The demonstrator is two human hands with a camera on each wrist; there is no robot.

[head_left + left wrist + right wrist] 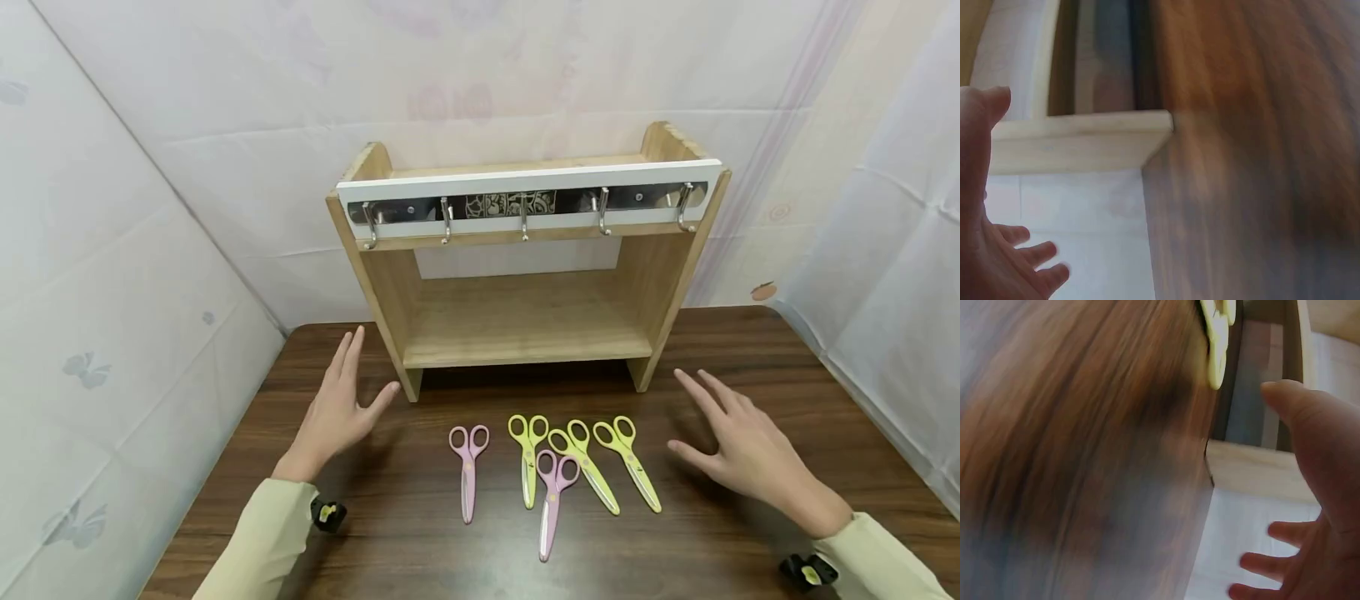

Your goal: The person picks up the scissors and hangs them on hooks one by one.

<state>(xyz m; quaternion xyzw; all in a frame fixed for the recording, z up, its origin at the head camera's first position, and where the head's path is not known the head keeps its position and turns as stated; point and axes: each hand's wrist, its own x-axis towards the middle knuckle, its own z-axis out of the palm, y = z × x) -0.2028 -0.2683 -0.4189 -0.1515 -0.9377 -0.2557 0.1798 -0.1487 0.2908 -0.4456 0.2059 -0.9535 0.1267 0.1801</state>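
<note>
Several scissors lie on the dark wooden table in front of a small wooden shelf. One pink pair of scissors is at the left; another pink pair of scissors lies nearer the front, its handles close against the yellow-green ones. Three yellow-green scissors, among them the rightmost pair of scissors, lie with handles toward the shelf. My left hand, fingers extended and thumb apart, is beside the shelf's left foot and holds nothing. To the right of the scissors, my right hand is also spread and holds nothing.
Across the shelf's upper front runs a white board with a metal hook rail and several hooks. Patterned white cloth hangs behind and at both sides. The table has its back edge just behind the shelf.
</note>
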